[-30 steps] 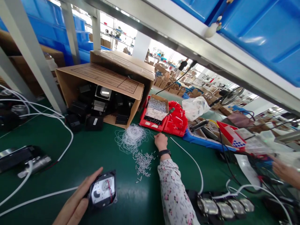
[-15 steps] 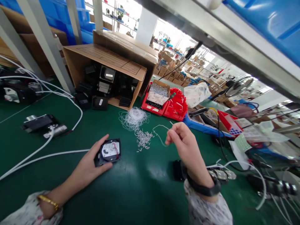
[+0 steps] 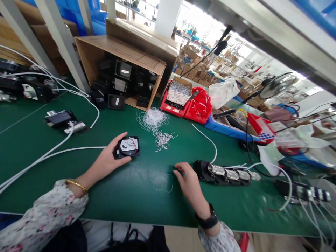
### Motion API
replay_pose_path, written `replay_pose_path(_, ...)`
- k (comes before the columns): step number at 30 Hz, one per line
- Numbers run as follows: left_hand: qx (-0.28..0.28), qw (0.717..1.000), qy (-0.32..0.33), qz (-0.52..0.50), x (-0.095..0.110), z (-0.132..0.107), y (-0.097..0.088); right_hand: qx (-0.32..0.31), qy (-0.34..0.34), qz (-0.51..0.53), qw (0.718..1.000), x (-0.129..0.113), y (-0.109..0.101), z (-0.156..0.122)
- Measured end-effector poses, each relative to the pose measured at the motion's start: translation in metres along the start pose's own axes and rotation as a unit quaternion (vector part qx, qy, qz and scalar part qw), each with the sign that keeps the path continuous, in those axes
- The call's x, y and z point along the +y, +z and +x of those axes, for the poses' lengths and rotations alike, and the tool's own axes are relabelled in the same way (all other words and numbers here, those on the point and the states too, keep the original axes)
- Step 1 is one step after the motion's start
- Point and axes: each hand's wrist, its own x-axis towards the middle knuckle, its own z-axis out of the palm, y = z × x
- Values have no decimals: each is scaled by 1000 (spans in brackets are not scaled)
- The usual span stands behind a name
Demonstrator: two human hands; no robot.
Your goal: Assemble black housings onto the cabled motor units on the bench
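My left hand [image 3: 111, 155] grips the left side of a small black square housing [image 3: 138, 147], thumb and fingers around its edges. A white plate with thin red wires sits inside that housing. My right hand [image 3: 186, 178] is low over the table, thumb and index finger slightly apart. Beside its fingertips a thin clear strand [image 3: 172, 187] lies in an open loop on the green surface. A heap of small metal tube-like pieces [image 3: 164, 140] and a tangle of clear strand [image 3: 154, 119] lie beyond my hands.
A cardboard box [image 3: 154, 63] holding black housings stands at the back. Red bins [image 3: 174, 109] and a blue tray [image 3: 225, 131] line the back right. Black-and-metal assemblies [image 3: 225, 173] with white cables lie at right; another assembly [image 3: 61, 119] lies at left.
My right hand has come down and nearer to me, its pinch loosened; the thin strand now lies on the table. My left hand still holds the black housing. The view has shifted.
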Motion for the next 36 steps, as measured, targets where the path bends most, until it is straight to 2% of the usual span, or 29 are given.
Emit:
replay_pose_path(3, -1, 999, -18, -44, 5, 1, 0, -34, -37, -27, 998, -14, -7, 11)
replay_pose_path(5, -7, 998, -19, -61, 9, 1, 2, -89, -103, -55, 989, -31, -9, 19)
replay_pose_path(7, -20, 997, -13, -75, 14, 0, 6, -164, -192, -98, 963, -47, -7, 28)
replay_pose_path(9, -37, 994, -8, -98, 18, -1, 12, -234, -265, -146, 924, -58, -2, 36)
replay_pose_path(11, -58, 990, -4, -129, 22, -2, 19, -278, -303, -181, 893, -64, 3, 42)
replay_pose_path(12, -68, 987, -3, -143, 24, -3, 23, -288, -309, -189, 886, -65, 6, 44)
replay_pose_path(14, -83, 982, 2, -167, 26, -3, 29, -288, -296, -176, 893, -63, 8, 43)
replay_pose_path(16, -92, 980, 7, -178, 28, -4, 35, -261, -249, -131, 924, -59, 4, 41)
replay_pose_path(18, -98, 978, 10, -182, 29, -6, 39, -215, -185, -77, 956, -56, -8, 39)
replay_pose_path(20, -110, 977, 15, -183, 31, -9, 42, -165, -138, -38, 976, -57, -27, 39)
replay_pose_path(25, -146, 973, 17, -179, 37, -17, 55, -66, -104, -33, 992, -90, -81, 32)
replay_pose_path(28, -153, 976, 18, -155, 38, -19, 62, -57, -99, -33, 993, -115, -97, 16)
replay_pose_path(31, -144, 982, 35, -118, 36, -19, 65, -123, -98, 10, 988, -131, -91, -2)
replay_pose_path(34, -138, 984, 55, -97, 32, -18, 65, -211, -86, 66, 971, -137, -65, -8)
replay_pose_path(36, -133, 984, 71, -91, 30, -18, 65, -224, -69, 88, 968, -136, -44, -3)
